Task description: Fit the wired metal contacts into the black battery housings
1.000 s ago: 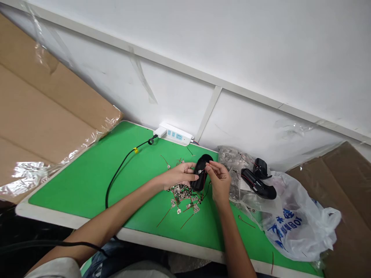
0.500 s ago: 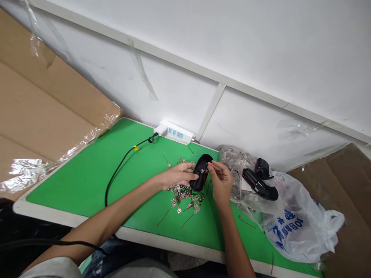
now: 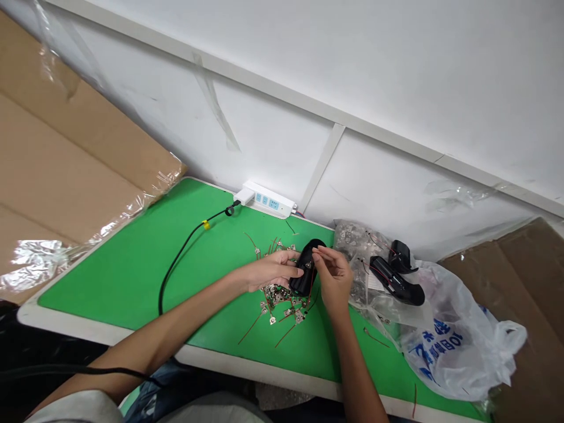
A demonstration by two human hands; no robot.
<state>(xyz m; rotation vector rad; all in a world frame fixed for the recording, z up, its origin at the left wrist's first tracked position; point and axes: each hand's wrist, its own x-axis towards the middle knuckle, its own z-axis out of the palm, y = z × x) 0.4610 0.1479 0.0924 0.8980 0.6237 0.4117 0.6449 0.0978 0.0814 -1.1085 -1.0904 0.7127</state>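
My left hand point(image 3: 275, 270) grips a black curved plastic casing point(image 3: 304, 283) by its left side, thumb on the inner face. A small metal contact with a red wire point(image 3: 308, 265) shows inside the casing, close to my left thumb. Over the casing's right edge, my right hand point(image 3: 335, 273) pinches with thumb and forefinger at the red wire. Below both hands lies a loose pile of metal contacts with red wires point(image 3: 275, 294), partly hidden by the left hand and the casing.
Two more black casings point(image 3: 395, 282) rest on a clear bag of metal parts point(image 3: 352, 241) at the right. Beside it sits a white plastic bag point(image 3: 467, 341). A power strip point(image 3: 268, 200) with a black cable point(image 3: 185, 235) stands by the wall. Cardboard point(image 3: 79, 158) leans at left.
The casing has shifted slightly down and to the right in my left hand. My right fingers have moved a little left along its edge. The pile looks unchanged.
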